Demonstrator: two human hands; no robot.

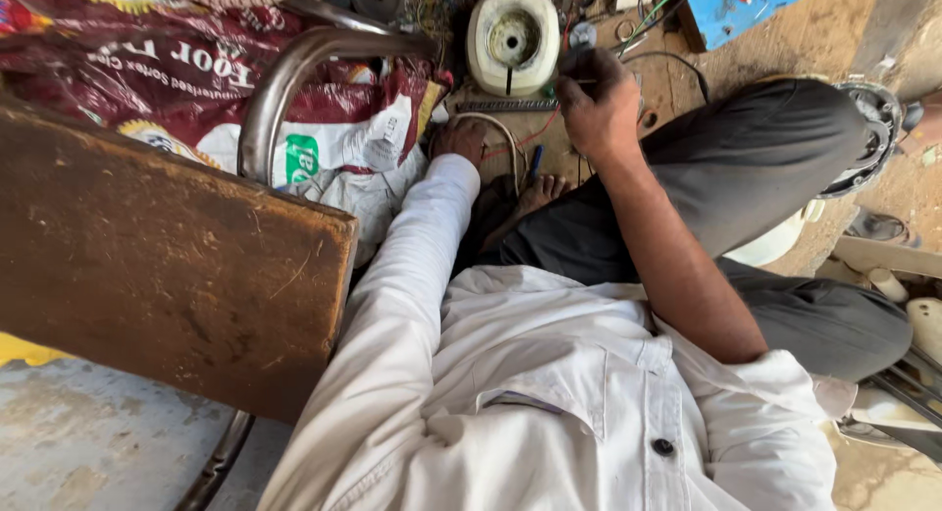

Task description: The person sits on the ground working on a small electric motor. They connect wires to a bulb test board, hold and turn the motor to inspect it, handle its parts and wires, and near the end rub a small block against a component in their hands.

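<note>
A slim tool (574,80) with a green tip is held level, pointed at a cream round housing (512,38) set upright on the floor.

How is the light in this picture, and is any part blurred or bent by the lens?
Head view: soft daylight, no hard glare; the white shirt is brightest, and the ground around the left hand is dim. The right hand is slightly soft near the cream round housing. The wide lens curves the wooden board and stretches the edges.
</note>
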